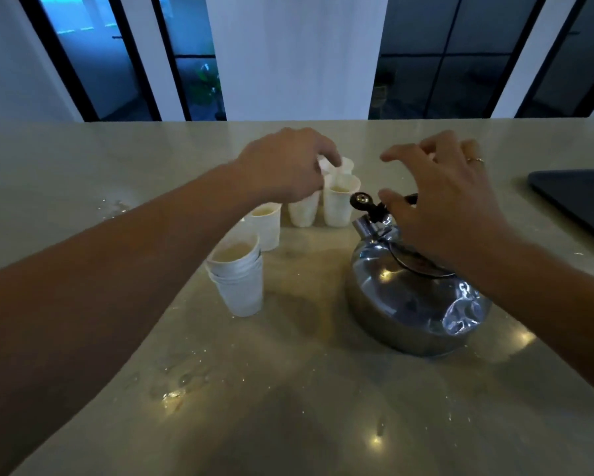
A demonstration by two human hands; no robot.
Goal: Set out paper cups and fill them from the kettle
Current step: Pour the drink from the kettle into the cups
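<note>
So, starting at my left: the stack of spare cups (237,280) stands near me on the counter (82,159), kept close so I can draw from it. It looks like about four nested cups, though I can't be sure. Beyond it I count three single cups set out, one just behind the stack (266,226) and two side by side farther back (304,211) (338,202), spaced in an arc, I'd say, for the spout to reach. My left hand (285,166) has its grip pinched on one more cup (336,165), over the far end of that arc. One kettle (415,293) sits to the right, its spout (366,209) facing the cups. My right hand (443,201) hovers above its handle, fingers loosely spread, holding nothing.
</note>
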